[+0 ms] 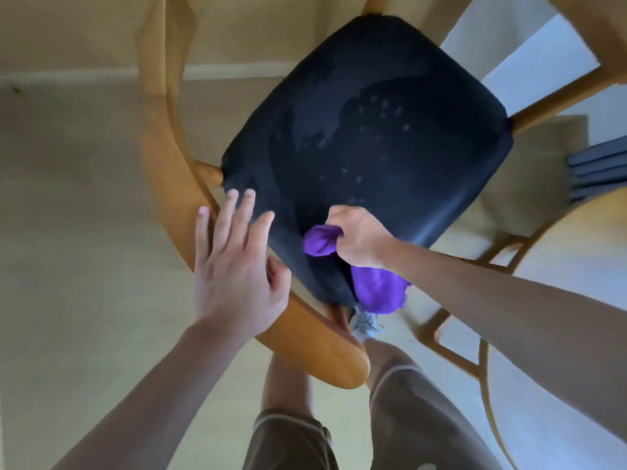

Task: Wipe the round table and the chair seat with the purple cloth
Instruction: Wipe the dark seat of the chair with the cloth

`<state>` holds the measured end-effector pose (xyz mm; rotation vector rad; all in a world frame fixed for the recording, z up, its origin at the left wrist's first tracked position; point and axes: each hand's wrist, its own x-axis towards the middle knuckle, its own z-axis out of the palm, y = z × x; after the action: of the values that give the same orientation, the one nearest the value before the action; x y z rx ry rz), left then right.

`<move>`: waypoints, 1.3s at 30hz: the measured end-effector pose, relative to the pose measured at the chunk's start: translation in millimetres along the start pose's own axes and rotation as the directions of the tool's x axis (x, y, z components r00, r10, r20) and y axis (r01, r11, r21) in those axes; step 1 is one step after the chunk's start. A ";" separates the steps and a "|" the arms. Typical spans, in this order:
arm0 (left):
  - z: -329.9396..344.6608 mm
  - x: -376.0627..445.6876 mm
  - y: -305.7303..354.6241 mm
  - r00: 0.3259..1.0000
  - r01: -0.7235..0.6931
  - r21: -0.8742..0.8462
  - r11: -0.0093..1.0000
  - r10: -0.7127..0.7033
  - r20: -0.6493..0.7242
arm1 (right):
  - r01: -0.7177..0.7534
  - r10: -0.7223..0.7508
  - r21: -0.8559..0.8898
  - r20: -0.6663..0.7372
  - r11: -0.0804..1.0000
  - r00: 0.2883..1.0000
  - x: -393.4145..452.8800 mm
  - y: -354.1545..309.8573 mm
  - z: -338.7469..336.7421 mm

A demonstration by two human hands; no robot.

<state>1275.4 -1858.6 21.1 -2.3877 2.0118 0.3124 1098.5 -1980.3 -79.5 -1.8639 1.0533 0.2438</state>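
Observation:
I look straight down on a wooden chair with a dark navy padded seat (373, 137). My right hand (359, 235) grips a bunched purple cloth (376, 286) at the near edge of the seat, and part of the cloth hangs below my wrist. My left hand (234, 262) is open with its fingers spread, over the curved wooden backrest (163, 184) and the seat's near left corner. Whether it touches them I cannot tell. A curved wooden rim at the right edge (604, 205) may be the round table.
Beige carpet covers the floor on the left. A second wooden chair frame (454, 354) stands close on the right. Dark flat items (600, 171) are stacked at the far right. My legs and one shoe (364, 322) are under the chair's near edge.

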 end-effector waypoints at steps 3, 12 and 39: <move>4.3 -6.2 4.9 0.980 0.178 -0.059 0.982 -0.182 -0.075 | 0.126 -0.087 0.178 -0.212 0.976 0.973 29.9 -34.6 -17.6; 18.3 -4.0 3.5 0.945 0.294 -0.060 0.954 -0.299 -0.133 | 0.181 -0.154 -0.474 0.095 0.862 0.983 58.5 -40.6 60.2; 5.0 -4.6 4.3 0.967 0.247 -0.092 0.965 -0.251 -0.040 | 0.538 -0.328 -0.555 0.437 0.634 0.837 35.7 -30.5 57.8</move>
<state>1269.7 -1854.2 17.4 -2.6900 1.7206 0.3431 1157.9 -1948.2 -110.8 -2.5573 0.2538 0.6528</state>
